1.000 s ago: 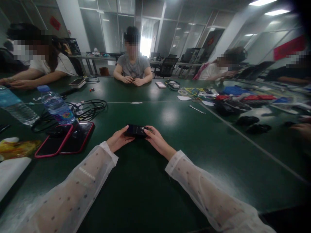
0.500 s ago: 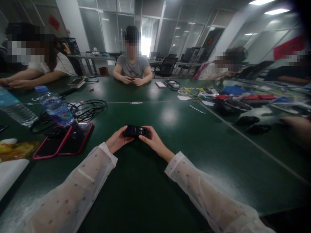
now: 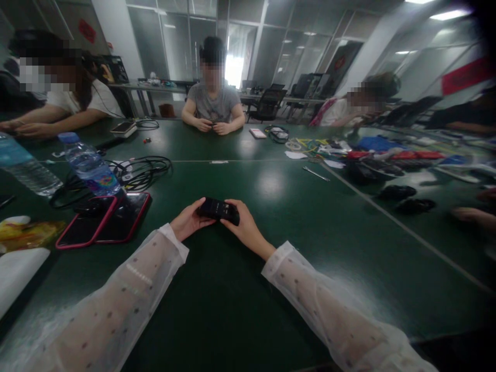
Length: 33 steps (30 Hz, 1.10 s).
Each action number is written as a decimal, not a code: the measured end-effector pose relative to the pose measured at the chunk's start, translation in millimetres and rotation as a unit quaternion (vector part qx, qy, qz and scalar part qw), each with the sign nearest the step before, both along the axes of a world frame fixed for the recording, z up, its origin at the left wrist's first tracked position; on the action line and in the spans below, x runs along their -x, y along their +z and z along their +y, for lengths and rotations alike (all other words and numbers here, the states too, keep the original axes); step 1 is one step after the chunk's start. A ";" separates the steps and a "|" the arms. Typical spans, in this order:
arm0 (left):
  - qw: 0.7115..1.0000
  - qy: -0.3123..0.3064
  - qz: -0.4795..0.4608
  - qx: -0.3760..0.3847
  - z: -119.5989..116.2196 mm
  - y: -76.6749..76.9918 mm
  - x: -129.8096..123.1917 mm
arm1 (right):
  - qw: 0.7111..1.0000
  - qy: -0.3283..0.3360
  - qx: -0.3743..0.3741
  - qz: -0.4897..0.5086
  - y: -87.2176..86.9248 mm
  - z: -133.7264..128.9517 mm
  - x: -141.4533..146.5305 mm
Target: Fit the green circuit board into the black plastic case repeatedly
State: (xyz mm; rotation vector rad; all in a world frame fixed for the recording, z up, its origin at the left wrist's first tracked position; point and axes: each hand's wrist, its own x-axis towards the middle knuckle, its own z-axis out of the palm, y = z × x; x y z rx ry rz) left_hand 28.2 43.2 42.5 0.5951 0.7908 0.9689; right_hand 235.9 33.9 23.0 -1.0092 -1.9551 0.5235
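A small black device with a lit screen [image 3: 215, 208] is held between my two hands, low over the dark green table [image 3: 232, 289]. My left hand [image 3: 189, 220] grips its left end, the thumb along the upper edge and the fingers underneath. Around the right end closes my right hand [image 3: 248, 227], with its thumb at the near edge and the index finger along the far edge. White text and icons glow on the screen but are too small to read. Sheer white sleeves cover both forearms.
To the left are two phones in red-pink cases [image 3: 132, 219], a water bottle [image 3: 91, 168] and coiled black cables [image 3: 151, 173]. A wrench [image 3: 315, 173] lies right of centre, before piled cables and tools [image 3: 395, 155]. Several people sit around the table.
My right hand's fingers have shifted further left over the device's right end. The view has moved slightly. At the far right, another person's hand has changed position.
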 end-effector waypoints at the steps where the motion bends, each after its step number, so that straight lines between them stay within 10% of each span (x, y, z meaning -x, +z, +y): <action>1: 1.000 -0.005 0.000 -0.002 0.1 -0.1 0.1 | 1.000 -0.002 0.005 0.000 -1.4 1.0 -0.2; 23: 0.999 -0.033 -0.029 0.020 7.8 -10.8 5.1 | 0.988 -0.022 0.101 0.113 -4.3 6.1 -1.0; 33: 1.000 -0.009 0.007 -0.001 5.1 -7.6 3.8 | 0.967 -0.203 -0.073 0.134 9.1 26.1 -41.3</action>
